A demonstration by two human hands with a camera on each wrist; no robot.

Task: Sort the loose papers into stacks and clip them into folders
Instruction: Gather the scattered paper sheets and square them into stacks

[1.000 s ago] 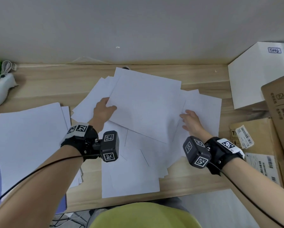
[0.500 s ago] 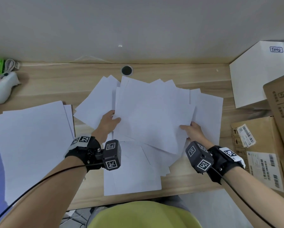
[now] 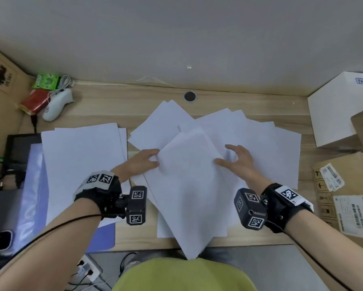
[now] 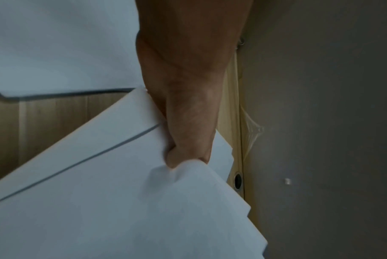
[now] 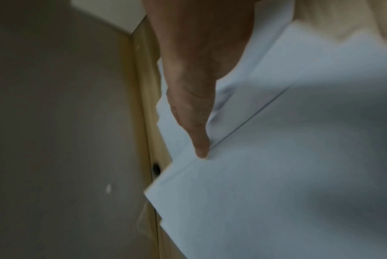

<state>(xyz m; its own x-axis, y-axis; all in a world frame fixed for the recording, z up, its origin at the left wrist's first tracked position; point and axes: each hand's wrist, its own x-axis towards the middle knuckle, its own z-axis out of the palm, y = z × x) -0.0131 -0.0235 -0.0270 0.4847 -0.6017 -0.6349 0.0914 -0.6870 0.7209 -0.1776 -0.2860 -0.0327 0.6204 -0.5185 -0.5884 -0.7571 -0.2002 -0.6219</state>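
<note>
The person wears a black strap on each bare forearm, with white square-pattern tags. A black camera box [image 3: 137, 204] sits at the left wrist, another [image 3: 250, 208] at the right. Thin black cables run back. A yellow-green shirt [image 3: 180, 276] shows below.

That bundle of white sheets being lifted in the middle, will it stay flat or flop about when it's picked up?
Probably floppy: the bundle of sheets already droops past the desk edge while the left hand pinches one side. It looks light, since a pinch carries it. The sheets may slide apart: their edges are fanned, and the right hand only rests open against them.
</note>
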